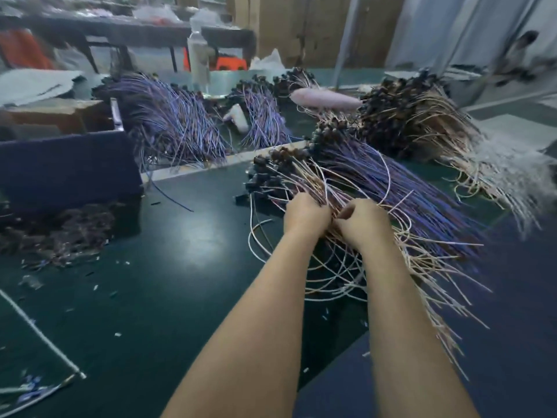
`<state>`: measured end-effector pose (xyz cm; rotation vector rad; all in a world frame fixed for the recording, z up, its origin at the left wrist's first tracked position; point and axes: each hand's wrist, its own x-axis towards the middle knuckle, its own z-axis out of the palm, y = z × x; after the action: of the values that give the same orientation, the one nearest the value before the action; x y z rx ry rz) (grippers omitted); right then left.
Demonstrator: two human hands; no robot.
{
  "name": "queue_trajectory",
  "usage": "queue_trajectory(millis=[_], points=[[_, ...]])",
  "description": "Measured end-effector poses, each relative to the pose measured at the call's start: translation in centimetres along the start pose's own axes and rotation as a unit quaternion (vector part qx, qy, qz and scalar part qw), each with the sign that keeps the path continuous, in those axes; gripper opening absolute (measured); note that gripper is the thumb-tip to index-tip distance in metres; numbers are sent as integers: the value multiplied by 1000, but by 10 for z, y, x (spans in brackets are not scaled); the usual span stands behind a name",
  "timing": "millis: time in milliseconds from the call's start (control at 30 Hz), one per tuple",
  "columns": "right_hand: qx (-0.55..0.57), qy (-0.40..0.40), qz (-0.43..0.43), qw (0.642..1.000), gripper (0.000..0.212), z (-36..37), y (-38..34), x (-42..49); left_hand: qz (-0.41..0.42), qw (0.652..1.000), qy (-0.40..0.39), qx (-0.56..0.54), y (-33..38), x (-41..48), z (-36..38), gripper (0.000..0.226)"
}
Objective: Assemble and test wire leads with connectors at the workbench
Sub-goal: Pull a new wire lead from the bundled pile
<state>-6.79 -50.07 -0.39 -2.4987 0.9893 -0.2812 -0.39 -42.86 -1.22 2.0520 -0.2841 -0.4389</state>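
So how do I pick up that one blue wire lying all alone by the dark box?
Pinch the blue wire near its middle, coming straight down from above. It is thin and lies flat on the mat, with bare room on both sides for fingertips.

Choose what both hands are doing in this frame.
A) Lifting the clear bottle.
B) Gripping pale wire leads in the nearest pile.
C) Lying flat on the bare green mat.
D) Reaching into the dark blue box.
B: the left hand and the right hand meet side by side, fingers curled into the pale wire leads of the pile right in front of the person.
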Motion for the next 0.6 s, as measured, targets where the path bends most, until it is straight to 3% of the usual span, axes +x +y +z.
queue_trajectory(millis=[133,267,333,400,500,600], points=[[27,50,-1,998,10,2,-8,2,45,999,16,6,0,1,-7,19],[124,192,-101,968,15,1,-47,-17,77,991,85,-73,4,-5,-47,33],[184,209,-156,948,15,5,-79,-30,96,974,130,-158,1,-13,-76,31],[236,147,-212,937,15,14,-115,-43,122,937,212,-249,-8,-25,-111,23],[233,5,-286,930,16,39,-171,-69,133,850,376,-343,-30,-47,-170,16],[221,-124,-336,907,14,72,-222,-105,122,779,448,-422,-61,-69,-225,10]])
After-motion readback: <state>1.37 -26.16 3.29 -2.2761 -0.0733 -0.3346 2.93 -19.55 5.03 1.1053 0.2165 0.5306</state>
